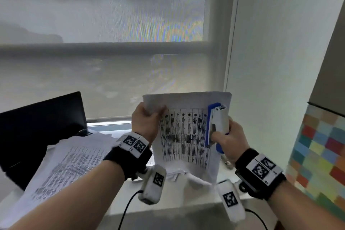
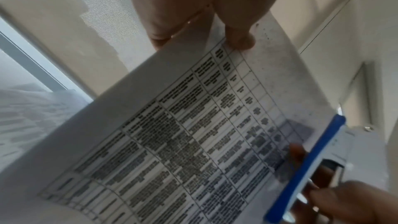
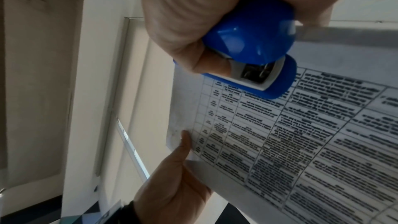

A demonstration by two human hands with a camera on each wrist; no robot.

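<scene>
A printed sheet with a table (image 1: 184, 136) (image 2: 183, 142) (image 3: 290, 142) is held up in the air before the window. My left hand (image 1: 147, 117) (image 3: 178, 185) pinches its upper left corner, thumb on the printed face. My right hand (image 1: 227, 140) (image 3: 193, 14) grips a blue and white stapler (image 1: 216, 123) (image 2: 305, 168) (image 3: 254, 52) at the sheet's upper right edge. The stapler's blue base lies against the printed face, and the paper's edge sits between the stapler's two halves.
A loose pile of printed papers (image 1: 65, 162) lies on the white desk (image 1: 168, 205) at the left, partly over a dark laptop (image 1: 37, 123). A roller blind (image 1: 102, 43) covers the window ahead. A white wall (image 1: 280, 43) and a coloured tile panel (image 1: 321, 158) stand at the right.
</scene>
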